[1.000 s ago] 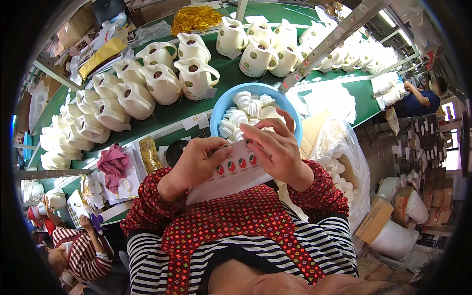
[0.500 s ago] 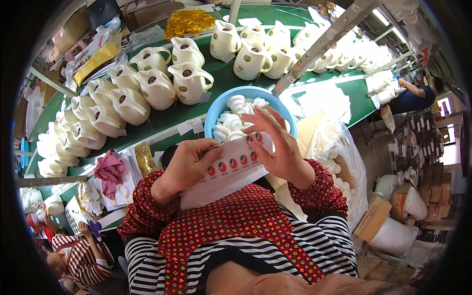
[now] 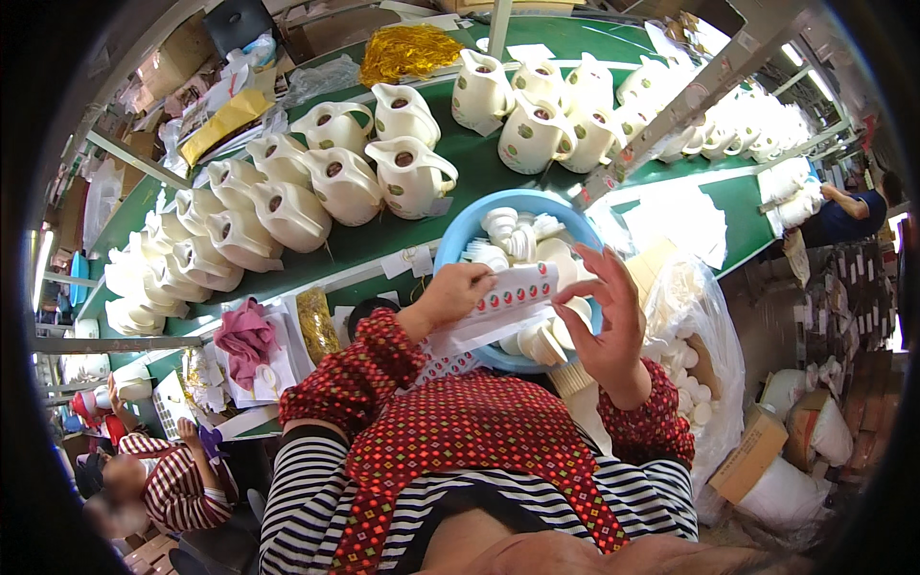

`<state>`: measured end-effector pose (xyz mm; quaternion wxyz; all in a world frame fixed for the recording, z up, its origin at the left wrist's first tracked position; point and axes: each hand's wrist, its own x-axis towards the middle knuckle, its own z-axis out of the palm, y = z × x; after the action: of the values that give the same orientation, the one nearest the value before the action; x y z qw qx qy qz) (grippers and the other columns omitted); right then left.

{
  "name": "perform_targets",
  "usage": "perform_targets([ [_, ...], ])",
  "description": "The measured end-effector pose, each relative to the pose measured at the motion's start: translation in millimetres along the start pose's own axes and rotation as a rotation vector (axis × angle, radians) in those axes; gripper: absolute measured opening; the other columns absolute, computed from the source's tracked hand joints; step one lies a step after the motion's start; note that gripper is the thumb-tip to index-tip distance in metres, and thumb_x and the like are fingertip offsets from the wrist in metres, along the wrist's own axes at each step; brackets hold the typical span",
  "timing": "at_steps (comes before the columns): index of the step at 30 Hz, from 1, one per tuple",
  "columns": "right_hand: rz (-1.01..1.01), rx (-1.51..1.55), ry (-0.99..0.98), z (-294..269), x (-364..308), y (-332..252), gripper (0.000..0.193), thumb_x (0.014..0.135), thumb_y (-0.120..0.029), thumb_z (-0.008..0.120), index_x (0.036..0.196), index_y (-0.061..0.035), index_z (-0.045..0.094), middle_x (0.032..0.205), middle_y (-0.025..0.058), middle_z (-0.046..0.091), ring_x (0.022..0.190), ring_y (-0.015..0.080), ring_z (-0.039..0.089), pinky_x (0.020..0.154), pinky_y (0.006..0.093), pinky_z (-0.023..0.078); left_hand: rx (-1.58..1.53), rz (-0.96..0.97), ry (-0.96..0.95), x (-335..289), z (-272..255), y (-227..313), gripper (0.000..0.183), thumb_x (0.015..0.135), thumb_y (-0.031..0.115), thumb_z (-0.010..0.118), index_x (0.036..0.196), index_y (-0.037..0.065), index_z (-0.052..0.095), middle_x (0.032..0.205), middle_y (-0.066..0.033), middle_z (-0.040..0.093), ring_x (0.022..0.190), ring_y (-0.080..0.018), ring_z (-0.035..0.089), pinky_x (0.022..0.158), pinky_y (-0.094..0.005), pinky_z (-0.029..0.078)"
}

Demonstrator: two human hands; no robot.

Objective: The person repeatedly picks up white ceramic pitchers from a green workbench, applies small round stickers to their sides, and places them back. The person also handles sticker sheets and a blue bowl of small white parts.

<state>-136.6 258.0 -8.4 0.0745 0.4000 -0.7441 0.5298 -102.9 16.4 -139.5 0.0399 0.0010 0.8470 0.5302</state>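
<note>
2 hands at a thin white paper sheet with red-and-green printed marks (image 3: 513,316), above a round light-blue plastic basin (image 3: 448,247).

Left hand (image 3: 456,295): grip clenched on the sheet's left part, probably to steady it with the printed row facing up. Right hand (image 3: 615,331): thumb and forefinger close together at the sheet's right end, other fingers raised, perhaps for clearance; cannot tell whether this grip has anything pinched. Sheet tilted, smooth, between the hands. Basin holds loosely heaped white ridged plastic pieces (image 3: 500,226), round, presumably kept within reach. Beyond: glossy cream pitchers (image 3: 410,182), spouted and loop-handled, in rows on the green table (image 3: 474,172), likely to save space. Right: crinkled clear plastic bag (image 3: 721,355) containing rounded white pieces (image 3: 700,393).
</note>
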Motion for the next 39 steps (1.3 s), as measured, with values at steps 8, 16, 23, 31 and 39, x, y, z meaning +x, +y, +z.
perform_targets([
  [8, 0.264, 0.0, -0.002, -22.8, -17.3, 22.7, 0.084, 0.084, 0.01, 0.076, 0.157, -0.0037, 0.035, 0.15, 0.0203, 0.054, 0.095, 0.0199, 0.074, 0.107, 0.0456, 0.049, 0.939, -0.1, 0.496, 116.9, -86.6, -87.7, 0.101, 0.077, 0.036, 0.084, 0.16, 0.014, 0.032, 0.16, -0.0204, 0.032, 0.147, -0.0454, 0.031, 0.119, -0.0703, 0.021],
  [16, 0.31, -0.038, 0.034, -25.8, -24.1, 20.2, 0.082, 0.084, 0.009, 0.076, 0.155, -0.0032, 0.037, 0.15, 0.0191, 0.055, 0.093, 0.0198, 0.075, 0.105, 0.0464, 0.051, 0.844, -0.114, 0.541, 179.3, -128.1, -123.4, 0.08, 0.072, 0.041, 0.085, 0.144, 0.02, 0.057, 0.144, -0.0175, 0.046, 0.14, -0.043, 0.038, 0.113, -0.0599, 0.035],
  [23, 0.256, -0.063, 0.065, -25.9, -11.6, 0.8, 0.083, 0.083, 0.009, 0.077, 0.155, -0.0018, 0.036, 0.149, 0.0196, 0.055, 0.092, 0.0194, 0.075, 0.106, 0.0461, 0.05, 0.637, 0.412, 0.7, 121.8, -197.6, -80.0, 0.073, 0.071, 0.026, 0.083, 0.139, 0.009, 0.063, 0.132, -0.0166, 0.061, 0.129, -0.0385, 0.052, 0.115, -0.048, 0.039],
  [31, 0.21, 0.277, -0.083, 19.5, 18.0, -46.3, 0.087, 0.084, 0.009, 0.076, 0.158, -0.0003, 0.031, 0.153, 0.0218, 0.051, 0.095, 0.0185, 0.074, 0.109, 0.0456, 0.047, -0.855, 0.132, -0.001, -13.9, -180.1, -39.7, 0.084, 0.093, 0.057, 0.065, 0.148, -0.005, 0.051, 0.128, -0.0105, 0.069, 0.113, -0.0185, 0.067, 0.101, -0.033, 0.053],
  [39, 0.281, 0.36, -0.5, 75.1, -7.6, -72.5, 0.099, 0.081, 0.012, 0.076, 0.162, -0.0053, 0.021, 0.161, 0.0187, 0.041, 0.096, 0.0178, 0.073, 0.113, 0.0497, 0.043, -0.908, -0.077, -0.368, -42.9, -86.9, -62.3, 0.063, 0.093, 0.04, 0.058, 0.139, -0.003, 0.063, 0.122, -0.015, 0.072, 0.105, -0.0199, 0.07, 0.097, -0.0338, 0.055],
])
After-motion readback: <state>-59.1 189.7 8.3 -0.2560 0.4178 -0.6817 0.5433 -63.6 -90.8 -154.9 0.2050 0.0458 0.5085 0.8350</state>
